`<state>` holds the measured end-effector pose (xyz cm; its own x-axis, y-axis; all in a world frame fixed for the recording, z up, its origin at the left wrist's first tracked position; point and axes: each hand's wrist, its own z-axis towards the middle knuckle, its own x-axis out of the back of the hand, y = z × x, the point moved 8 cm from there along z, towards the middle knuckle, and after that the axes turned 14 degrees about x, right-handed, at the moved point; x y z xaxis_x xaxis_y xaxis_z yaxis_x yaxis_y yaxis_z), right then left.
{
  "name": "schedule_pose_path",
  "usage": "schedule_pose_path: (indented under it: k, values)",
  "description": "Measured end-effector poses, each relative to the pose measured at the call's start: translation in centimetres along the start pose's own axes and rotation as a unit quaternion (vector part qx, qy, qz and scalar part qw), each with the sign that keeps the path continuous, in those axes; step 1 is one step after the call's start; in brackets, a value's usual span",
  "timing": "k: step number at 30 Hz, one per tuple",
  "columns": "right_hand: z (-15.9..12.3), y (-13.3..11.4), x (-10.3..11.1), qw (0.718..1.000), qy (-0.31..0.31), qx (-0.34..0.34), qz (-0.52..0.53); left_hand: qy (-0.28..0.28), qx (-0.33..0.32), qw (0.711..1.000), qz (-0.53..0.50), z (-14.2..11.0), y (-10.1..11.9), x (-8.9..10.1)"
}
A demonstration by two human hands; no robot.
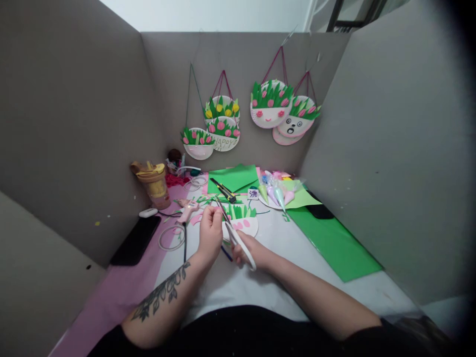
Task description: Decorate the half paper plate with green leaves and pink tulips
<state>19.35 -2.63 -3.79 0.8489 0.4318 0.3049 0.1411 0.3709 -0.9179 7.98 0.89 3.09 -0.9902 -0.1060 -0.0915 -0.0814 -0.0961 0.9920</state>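
Note:
My right hand grips white-handled scissors, with the blades pointing up and away beside my left fingertips. My left hand is closed in a pinch on what looks like a small piece of pink paper, mostly hidden by the fingers. Just beyond both hands lies a white paper plate craft with green paper grass and pink ovals on it; my hands cover part of it. A pink glue gun rests left of my left hand.
A yellow-black utility knife lies by green paper. Piping bags sit at the back right, beside long green sheets. At left are a phone and a cup. Finished plate baskets hang on the grey partition.

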Motion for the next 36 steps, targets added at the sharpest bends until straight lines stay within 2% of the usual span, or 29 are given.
schedule_pose_path:
  k: [11, 19, 27, 36]
  values:
    - [-0.3, 0.7, 0.3, 1.0, 0.001, -0.006, 0.003, -0.015, 0.007, 1.0, 0.005, 0.3, -0.3, 0.1]
    - [-0.3, -0.5, 0.6, 0.999, 0.016, -0.041, 0.013, -0.021, -0.02, 0.999, 0.038, 0.2, 0.7, 0.0]
    - [-0.4, -0.5, 0.7, 0.999, -0.004, -0.03, 0.031, -0.046, -0.01, 0.998, 0.04, 0.3, 0.9, -0.2]
    - [-0.5, -1.2, 0.9, 0.999, 0.002, -0.035, 0.04, -0.071, -0.012, 0.997, 0.04, 0.5, 1.1, -0.3]
